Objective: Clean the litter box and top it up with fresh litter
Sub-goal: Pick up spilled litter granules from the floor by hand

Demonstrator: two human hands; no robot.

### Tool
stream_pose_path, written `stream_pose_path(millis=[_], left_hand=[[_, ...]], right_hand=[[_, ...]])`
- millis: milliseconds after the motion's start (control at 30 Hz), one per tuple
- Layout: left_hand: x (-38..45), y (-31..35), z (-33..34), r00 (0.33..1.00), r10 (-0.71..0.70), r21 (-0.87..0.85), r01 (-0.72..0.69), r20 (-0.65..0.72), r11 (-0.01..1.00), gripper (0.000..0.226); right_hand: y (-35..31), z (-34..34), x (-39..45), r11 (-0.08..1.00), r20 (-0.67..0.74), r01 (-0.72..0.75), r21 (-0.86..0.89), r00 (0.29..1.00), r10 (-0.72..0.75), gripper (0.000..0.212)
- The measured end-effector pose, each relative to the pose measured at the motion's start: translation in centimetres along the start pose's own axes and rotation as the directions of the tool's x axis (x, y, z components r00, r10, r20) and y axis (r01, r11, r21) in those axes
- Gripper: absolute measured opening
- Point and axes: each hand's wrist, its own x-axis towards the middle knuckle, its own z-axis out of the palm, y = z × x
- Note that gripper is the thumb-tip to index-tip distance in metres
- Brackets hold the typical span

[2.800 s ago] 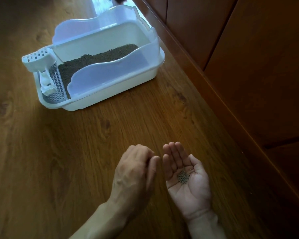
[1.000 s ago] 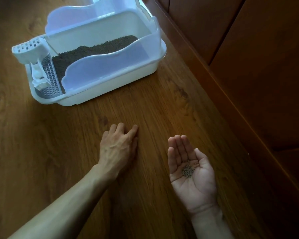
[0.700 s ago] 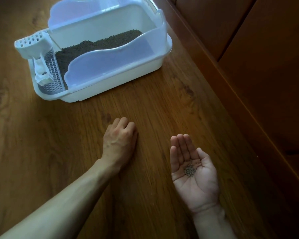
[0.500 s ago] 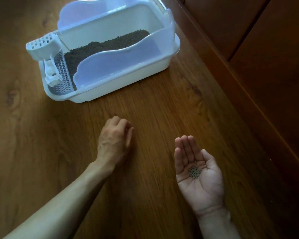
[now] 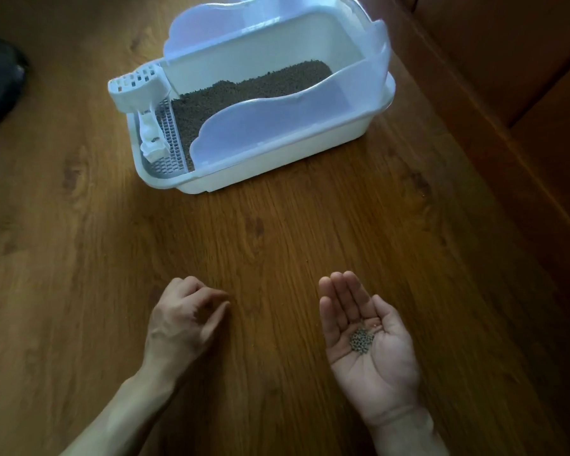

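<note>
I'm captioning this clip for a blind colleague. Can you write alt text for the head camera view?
A person's right hand, palm up, holds a small pile of grey litter pellets above a wooden floor, while the left hand hovers low with fingers curled together. Beyond them sits a white litter box with dark litter and a white scoop at its left end.

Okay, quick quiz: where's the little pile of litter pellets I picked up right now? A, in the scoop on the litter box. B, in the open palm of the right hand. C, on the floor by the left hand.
B: the litter pellets lie in the upturned palm of the right hand, fingers straight.
</note>
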Motion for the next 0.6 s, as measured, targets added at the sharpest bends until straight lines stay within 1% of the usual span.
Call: stream_pose_path(millis=[33, 100, 233, 367, 433, 500, 567, 600], left_hand=[[0.1, 0.2, 0.2, 1.000, 0.020, 0.016, -0.020, 0.003, 1.000, 0.032], [0.2, 0.5, 0.7, 0.999, 0.046, 0.035, -0.046, 0.018, 0.998, 0.031], [0.6, 0.7, 1.3, 0.999, 0.043, 0.066, -0.044, 0.017, 0.997, 0.018], [1.1, 1.0, 1.6, 0.998, 0.055, 0.144, -0.060, 0.037, 0.988, 0.007], [1.1, 1.1, 1.8, 0.999, 0.037, 0.135, -0.041, 0.030, 0.990, 0.008], [0.8, 1.5, 1.8, 0.999, 0.018, 0.088, -0.020, 0.029, 0.996, 0.017], [0.3, 2.8, 2.1, 0.998, 0.050, 0.043, -0.052, 0.040, 0.998, 0.027], [0.0, 3.7, 2.3, 0.996, 0.075, 0.022, -0.076, 0.050, 0.997, 0.028]], right_hand=[[0.0, 0.1, -0.1, 1.000, -0.002, 0.005, -0.007, 1.000, -0.005, 0.053], [-0.1, 0.1, -0.2, 1.000, -0.009, 0.013, -0.017, 1.000, -0.014, 0.053], [-0.3, 0.0, -0.7, 1.000, -0.021, 0.027, -0.017, 0.999, -0.027, 0.051], [-0.6, -0.3, -1.2, 0.999, -0.033, 0.046, -0.007, 0.998, -0.046, 0.052], [-0.8, -0.3, -1.3, 0.998, -0.034, 0.059, 0.000, 0.998, -0.059, 0.052], [-1.2, -0.4, -1.5, 0.997, -0.037, 0.078, 0.013, 0.996, -0.077, 0.052], [-1.7, -0.5, -1.6, 0.994, -0.038, 0.104, 0.016, 0.994, -0.104, 0.052], [-1.9, -0.6, -1.7, 0.993, -0.039, 0.115, 0.014, 0.993, -0.115, 0.052]])
